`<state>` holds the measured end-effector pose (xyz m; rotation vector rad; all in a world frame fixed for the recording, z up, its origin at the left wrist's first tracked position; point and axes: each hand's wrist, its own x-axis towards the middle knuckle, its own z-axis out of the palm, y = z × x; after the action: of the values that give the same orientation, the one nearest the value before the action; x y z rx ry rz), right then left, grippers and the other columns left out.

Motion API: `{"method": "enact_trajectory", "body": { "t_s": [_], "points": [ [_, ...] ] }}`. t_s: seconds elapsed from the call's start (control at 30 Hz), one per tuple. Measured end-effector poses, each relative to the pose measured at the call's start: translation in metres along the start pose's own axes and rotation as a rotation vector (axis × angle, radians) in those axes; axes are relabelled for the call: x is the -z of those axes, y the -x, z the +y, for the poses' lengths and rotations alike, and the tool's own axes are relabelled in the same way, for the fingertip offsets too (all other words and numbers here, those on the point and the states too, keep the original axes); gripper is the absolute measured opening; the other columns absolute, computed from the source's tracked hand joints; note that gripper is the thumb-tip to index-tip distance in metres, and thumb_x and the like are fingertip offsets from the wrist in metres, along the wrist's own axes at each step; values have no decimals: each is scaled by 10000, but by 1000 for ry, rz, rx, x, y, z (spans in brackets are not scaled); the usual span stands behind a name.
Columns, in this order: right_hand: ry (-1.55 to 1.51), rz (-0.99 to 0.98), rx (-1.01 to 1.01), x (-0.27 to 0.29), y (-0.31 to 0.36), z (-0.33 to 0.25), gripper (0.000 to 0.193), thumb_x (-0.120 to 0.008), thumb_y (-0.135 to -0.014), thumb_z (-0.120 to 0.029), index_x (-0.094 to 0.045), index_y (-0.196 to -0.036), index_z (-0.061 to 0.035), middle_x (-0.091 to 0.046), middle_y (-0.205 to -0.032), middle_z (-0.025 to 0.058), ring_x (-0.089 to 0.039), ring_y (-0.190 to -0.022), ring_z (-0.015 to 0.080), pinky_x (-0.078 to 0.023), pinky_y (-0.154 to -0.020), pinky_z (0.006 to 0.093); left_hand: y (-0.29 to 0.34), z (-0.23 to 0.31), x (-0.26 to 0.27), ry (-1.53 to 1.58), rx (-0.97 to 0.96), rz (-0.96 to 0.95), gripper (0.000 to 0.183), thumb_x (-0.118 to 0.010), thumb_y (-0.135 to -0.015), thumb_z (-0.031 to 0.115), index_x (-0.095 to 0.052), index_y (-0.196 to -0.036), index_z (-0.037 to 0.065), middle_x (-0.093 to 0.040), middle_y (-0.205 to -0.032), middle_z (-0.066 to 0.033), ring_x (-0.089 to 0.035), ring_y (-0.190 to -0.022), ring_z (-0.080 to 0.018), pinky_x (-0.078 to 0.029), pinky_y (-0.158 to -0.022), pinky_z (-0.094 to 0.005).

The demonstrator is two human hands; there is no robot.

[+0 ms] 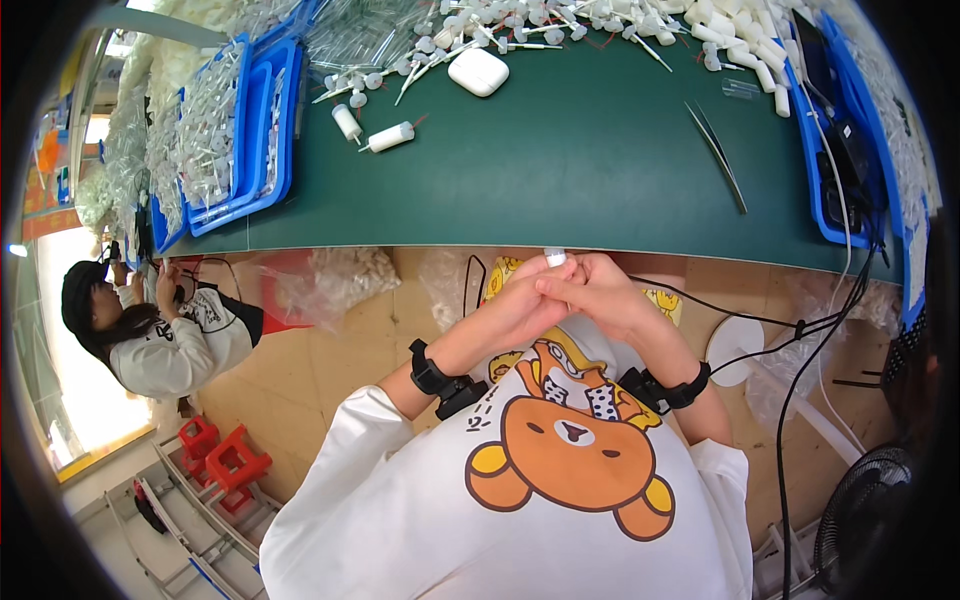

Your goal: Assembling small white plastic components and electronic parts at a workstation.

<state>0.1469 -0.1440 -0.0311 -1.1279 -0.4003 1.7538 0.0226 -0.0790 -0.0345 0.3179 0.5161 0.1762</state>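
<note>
Just off the near edge of the green table, my two hands are drawn together in front of my chest. A small white cylinder with a clear end (555, 257) pokes up from between the fingers. My left hand (532, 306) is closed around its lower part, which is hidden. My right hand (606, 291) is closed against the left, its fingers meeting at the same piece. Two similar white cylinders, one upper (346, 123) and one lower (390, 137), lie on the table, thin red wire showing on the lower. Metal tweezers (718, 158) rest to the right.
White parts with thin stems (500, 25) and white foam-like cylinders (745, 40) cover the far edge, near a white rounded case (478, 72). Blue trays (283, 150) stand left; another blue tray (826, 215) holds dark devices. Black cables (800, 328) hang right. A co-worker (170, 320) works at left.
</note>
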Motion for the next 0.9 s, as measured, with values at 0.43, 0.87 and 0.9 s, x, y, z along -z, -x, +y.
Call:
{"method": "enact_trajectory", "body": {
  "t_s": [0.43, 0.87, 0.9],
  "points": [
    [-3, -64, -113, 3, 13, 14, 425, -653, -831, -247, -459, -1109, 9, -534, -945, 46, -535, -814, 69, -478, -700, 209, 14, 0, 26, -239, 56, -107, 220, -386, -963, 210, -446, -1060, 22, -506, -1086, -115, -522, -1030, -186, -455, -863, -331],
    [1, 4, 20, -6, -5, 28, 352, -693, -796, -253, -514, -984, -15, -538, -862, 19, -504, -743, 42, -439, -610, 192, 3, -5, 32, -172, 39, -85, 203, -412, -960, 270, -465, -987, 76, -503, -875, -9, -488, -784, -95, -422, -680, -253],
    [-9, 14, 51, -8, -5, 26, 293, -675, -808, -241, -521, -937, -28, -517, -795, -4, -470, -676, 33, -385, -547, 182, 1, -6, 32, -194, 25, -82, 206, -416, -958, 275, -476, -971, 79, -506, -869, -2, -490, -781, -90, -422, -680, -254]
  ]
}}
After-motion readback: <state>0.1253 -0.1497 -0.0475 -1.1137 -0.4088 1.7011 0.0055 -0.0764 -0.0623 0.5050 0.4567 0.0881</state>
